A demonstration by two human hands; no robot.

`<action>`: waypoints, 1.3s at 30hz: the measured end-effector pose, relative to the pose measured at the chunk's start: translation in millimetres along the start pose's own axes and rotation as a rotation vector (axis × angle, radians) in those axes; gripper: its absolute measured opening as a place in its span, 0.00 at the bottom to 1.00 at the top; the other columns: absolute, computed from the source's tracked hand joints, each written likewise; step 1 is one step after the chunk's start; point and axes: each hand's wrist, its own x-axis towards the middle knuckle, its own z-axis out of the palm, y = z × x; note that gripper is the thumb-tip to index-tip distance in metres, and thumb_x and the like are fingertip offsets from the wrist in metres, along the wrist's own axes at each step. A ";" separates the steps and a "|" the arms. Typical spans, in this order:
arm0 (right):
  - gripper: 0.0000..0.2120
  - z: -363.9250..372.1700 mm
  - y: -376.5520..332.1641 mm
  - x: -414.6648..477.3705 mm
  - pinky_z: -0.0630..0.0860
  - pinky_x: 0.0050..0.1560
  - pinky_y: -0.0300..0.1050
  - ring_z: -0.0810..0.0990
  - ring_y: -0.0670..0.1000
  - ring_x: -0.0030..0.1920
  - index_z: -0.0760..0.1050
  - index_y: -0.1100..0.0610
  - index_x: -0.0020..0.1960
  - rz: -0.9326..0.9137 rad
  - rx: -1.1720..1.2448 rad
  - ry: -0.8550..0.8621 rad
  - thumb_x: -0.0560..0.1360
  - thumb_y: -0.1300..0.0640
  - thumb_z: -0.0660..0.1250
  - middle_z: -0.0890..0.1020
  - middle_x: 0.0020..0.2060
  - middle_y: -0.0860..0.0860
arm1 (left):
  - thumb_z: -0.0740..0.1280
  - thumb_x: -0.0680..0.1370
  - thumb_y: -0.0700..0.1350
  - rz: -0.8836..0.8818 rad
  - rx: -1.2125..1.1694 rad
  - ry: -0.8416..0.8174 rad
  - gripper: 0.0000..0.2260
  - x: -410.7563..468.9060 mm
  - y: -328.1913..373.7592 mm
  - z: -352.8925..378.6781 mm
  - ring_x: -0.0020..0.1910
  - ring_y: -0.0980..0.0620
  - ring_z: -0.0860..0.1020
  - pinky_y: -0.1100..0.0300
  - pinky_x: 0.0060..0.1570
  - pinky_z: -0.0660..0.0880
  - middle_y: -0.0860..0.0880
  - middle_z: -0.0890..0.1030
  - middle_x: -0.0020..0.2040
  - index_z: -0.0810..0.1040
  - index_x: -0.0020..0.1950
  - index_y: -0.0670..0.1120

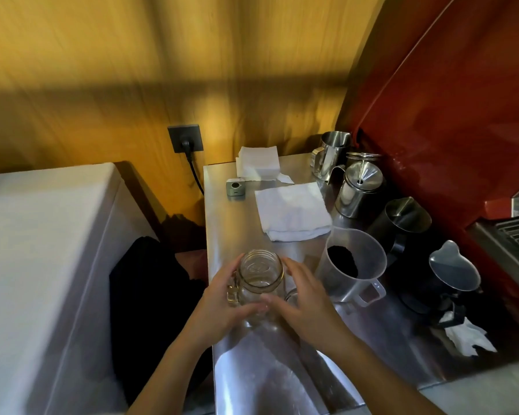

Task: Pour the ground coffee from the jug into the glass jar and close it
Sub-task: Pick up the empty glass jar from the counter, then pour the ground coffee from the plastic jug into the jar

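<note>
Low in the middle of the frame, my left hand (219,307) wraps the left side of the clear, lidless glass jar with a side handle (259,283), which stands on the brushed steel counter (231,211), and my right hand (304,301) cups its right side, so both hands grasp it. Just right of the jar stands the translucent plastic jug (352,265), dark ground coffee (342,260) inside; a folded white cloth (294,209) lies above them.

An empty clear glass jar with a side handle (259,278) stands upright and lidless, while at its 3 o'clock, close by, a translucent plastic jug (349,266) holds dark ground coffee (342,260).
</note>
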 end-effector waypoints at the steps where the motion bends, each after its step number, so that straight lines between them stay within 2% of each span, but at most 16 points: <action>1: 0.31 -4.0 0.0 -1.6 0.67 0.64 0.45 0.67 0.45 0.64 0.60 0.50 0.69 0.008 -0.017 0.015 0.71 0.43 0.67 0.69 0.66 0.47 | 0.81 0.58 0.56 -0.005 -0.007 -0.003 0.44 0.3 -1.5 0.6 0.63 0.57 0.75 0.49 0.65 0.72 0.52 0.76 0.64 0.67 0.70 0.54; 3: 0.29 -14.9 -0.2 -4.8 0.68 0.62 0.43 0.69 0.45 0.62 0.62 0.51 0.69 0.031 -0.035 0.045 0.72 0.44 0.66 0.70 0.63 0.46 | 0.81 0.59 0.52 -0.004 -0.007 -0.011 0.43 0.8 -3.7 2.2 0.64 0.55 0.75 0.48 0.66 0.71 0.50 0.76 0.64 0.67 0.71 0.51; 6: 0.20 -34.9 -3.6 -9.9 0.72 0.54 0.37 0.74 0.41 0.51 0.70 0.53 0.63 0.054 -0.017 0.115 0.73 0.50 0.67 0.75 0.53 0.44 | 0.81 0.60 0.46 -0.007 -0.037 -0.002 0.40 1.4 -5.8 2.8 0.63 0.52 0.76 0.44 0.65 0.71 0.47 0.77 0.63 0.69 0.69 0.50; 10: 0.05 -58.3 -4.3 -22.7 0.75 0.43 0.41 0.80 0.49 0.41 0.79 0.57 0.49 -0.008 -0.089 0.406 0.73 0.61 0.68 0.83 0.42 0.51 | 0.81 0.59 0.52 0.001 -0.048 -0.012 0.42 2.3 -5.8 1.8 0.64 0.49 0.76 0.42 0.66 0.70 0.45 0.77 0.63 0.68 0.70 0.49; 13: 0.04 -67.9 2.8 -33.3 0.77 0.38 0.50 0.80 0.54 0.37 0.80 0.61 0.45 -0.059 -0.153 0.595 0.71 0.67 0.69 0.82 0.37 0.55 | 0.80 0.58 0.54 0.028 -0.040 -0.008 0.42 2.9 -6.3 2.3 0.63 0.48 0.75 0.43 0.66 0.70 0.45 0.76 0.63 0.69 0.69 0.51; 16: 0.07 -73.0 17.0 -36.8 0.76 0.44 0.56 0.77 0.57 0.41 0.78 0.62 0.48 0.060 -0.085 0.687 0.71 0.66 0.69 0.77 0.41 0.54 | 0.79 0.58 0.56 0.058 -0.020 0.006 0.38 2.2 -5.8 4.2 0.62 0.56 0.76 0.57 0.64 0.71 0.52 0.77 0.62 0.69 0.66 0.62; 18: 0.11 -73.4 26.9 -36.7 0.73 0.51 0.52 0.75 0.55 0.48 0.75 0.61 0.53 0.195 -0.021 0.737 0.71 0.63 0.70 0.73 0.47 0.52 | 0.79 0.59 0.57 0.067 -0.009 0.004 0.35 2.1 -5.1 4.9 0.61 0.60 0.75 0.66 0.59 0.71 0.57 0.77 0.61 0.69 0.62 0.70; 21: 0.11 -71.9 42.1 -38.4 0.70 0.54 0.47 0.73 0.52 0.52 0.74 0.58 0.53 0.402 0.153 0.702 0.72 0.55 0.69 0.72 0.52 0.51 | 0.79 0.58 0.58 0.069 -0.001 0.019 0.36 2.5 -6.3 5.5 0.62 0.60 0.75 0.69 0.58 0.70 0.54 0.76 0.62 0.68 0.61 0.72; 23: 0.10 -69.1 49.7 -40.5 0.71 0.45 0.42 0.76 0.50 0.46 0.75 0.57 0.45 0.475 0.269 0.628 0.73 0.50 0.67 0.76 0.47 0.53 | 0.79 0.58 0.58 0.074 -0.023 0.009 0.36 2.7 -8.2 5.5 0.63 0.55 0.75 0.61 0.62 0.71 0.51 0.76 0.63 0.69 0.63 0.70; 25: 0.14 -66.9 54.6 -40.7 0.71 0.36 0.38 0.76 0.49 0.37 0.75 0.60 0.40 0.491 0.398 0.599 0.73 0.49 0.66 0.78 0.37 0.53 | 0.80 0.58 0.57 0.073 -0.034 0.000 0.37 2.6 -9.0 5.1 0.64 0.52 0.75 0.52 0.64 0.71 0.49 0.76 0.64 0.68 0.63 0.68; 27: 0.16 -66.1 55.7 -39.4 0.71 0.33 0.38 0.74 0.48 0.32 0.74 0.64 0.38 0.469 0.542 0.604 0.72 0.50 0.67 0.77 0.30 0.52 | 0.79 0.58 0.56 0.078 -0.026 0.006 0.36 2.2 -8.5 5.0 0.64 0.53 0.75 0.52 0.64 0.70 0.50 0.76 0.64 0.68 0.63 0.68; 29: 0.17 -66.2 56.1 -38.7 0.71 0.33 0.40 0.73 0.47 0.30 0.73 0.65 0.37 0.414 0.646 0.595 0.71 0.50 0.68 0.75 0.28 0.52 | 0.79 0.58 0.55 0.077 -0.034 0.011 0.37 2.1 -8.2 5.1 0.64 0.53 0.75 0.51 0.65 0.70 0.49 0.76 0.64 0.69 0.64 0.66; 33: 0.12 -66.7 57.9 -37.7 0.71 0.42 0.56 0.74 0.54 0.38 0.75 0.59 0.38 0.319 0.686 0.533 0.73 0.51 0.66 0.77 0.33 0.55 | 0.79 0.58 0.53 0.064 -0.035 0.015 0.37 2.1 -6.8 6.3 0.63 0.54 0.75 0.52 0.65 0.70 0.50 0.76 0.64 0.68 0.64 0.64; 34: 0.10 -66.8 57.2 -36.9 0.70 0.43 0.56 0.74 0.53 0.39 0.76 0.57 0.39 0.288 0.683 0.511 0.73 0.51 0.66 0.78 0.34 0.53 | 0.79 0.58 0.52 0.059 -0.036 0.017 0.37 2.0 -6.9 6.6 0.63 0.54 0.75 0.52 0.65 0.71 0.50 0.76 0.64 0.68 0.63 0.65; 36: 0.08 -67.6 54.6 -33.6 0.68 0.42 0.50 0.74 0.48 0.39 0.76 0.54 0.40 0.235 0.695 0.480 0.72 0.49 0.65 0.78 0.34 0.46 | 0.79 0.58 0.51 0.050 -0.045 0.014 0.37 1.6 -7.7 6.6 0.63 0.54 0.75 0.51 0.65 0.71 0.50 0.75 0.64 0.67 0.63 0.65; 39: 0.05 -72.5 50.2 -27.2 0.68 0.45 0.46 0.74 0.47 0.42 0.76 0.53 0.41 0.180 0.651 0.479 0.75 0.54 0.65 0.79 0.36 0.46 | 0.80 0.59 0.49 0.038 -0.032 0.021 0.38 1.8 -11.7 5.8 0.63 0.55 0.74 0.50 0.66 0.70 0.50 0.74 0.65 0.67 0.64 0.65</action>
